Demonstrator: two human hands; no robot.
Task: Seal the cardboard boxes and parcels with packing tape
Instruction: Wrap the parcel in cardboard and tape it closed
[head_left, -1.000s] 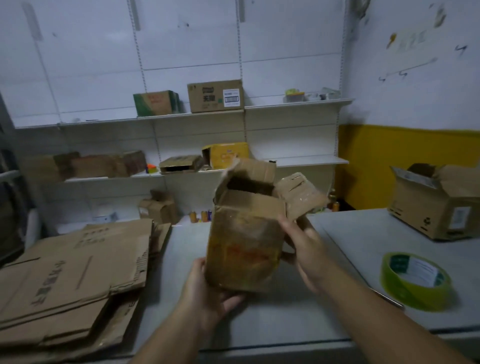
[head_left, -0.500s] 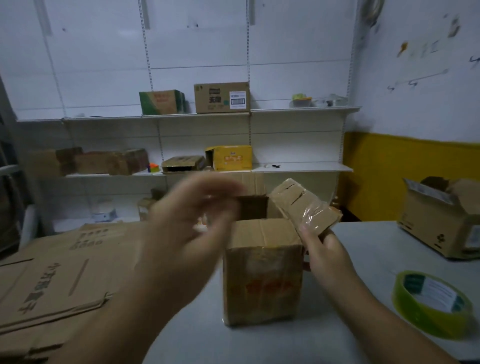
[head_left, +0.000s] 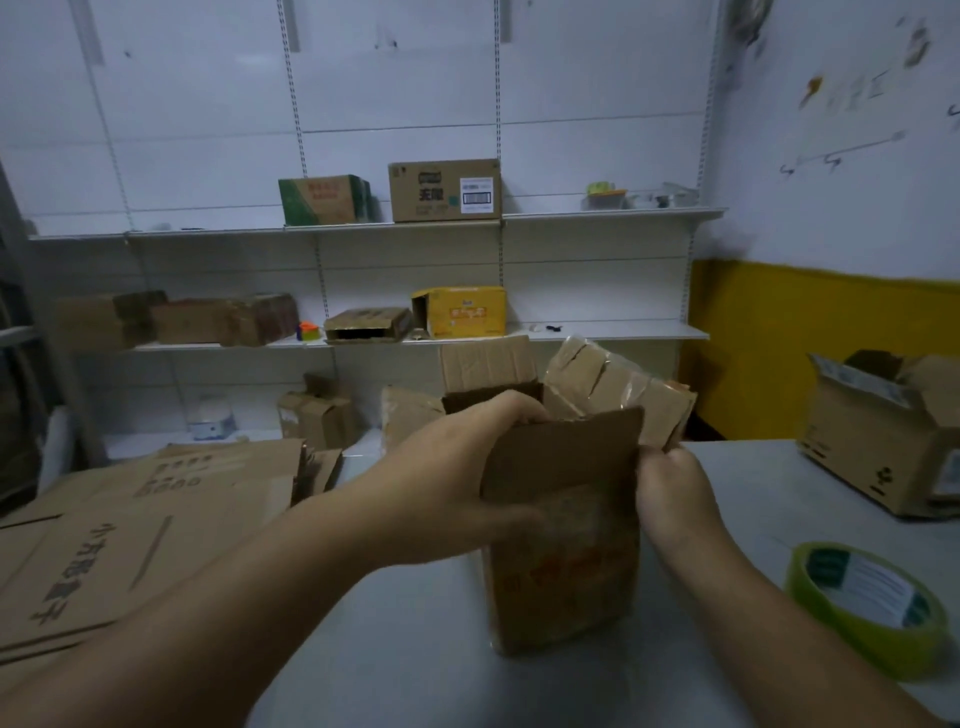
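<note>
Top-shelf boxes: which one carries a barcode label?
The plain brown box, the right of the two: white barcode label on its front. The green box left of it shows none.

Item: small cardboard box (head_left: 566, 571), upright on table (head_left: 415, 665), top flaps open.
Left hand (head_left: 467, 483) grips its upper left edge; right hand (head_left: 675, 499) grips its right flap. Tape roll (head_left: 872, 608) to its right, flattened cartons (head_left: 130, 530) to its left.

A small, worn brown cardboard box (head_left: 566, 561) stands upright at the lower centre of the frame, its top flaps open and the right one, shiny and creased, splayed outward. A yellow-green roll of packing tape (head_left: 852, 631) lies flat at the lower right, apart from it.
</note>
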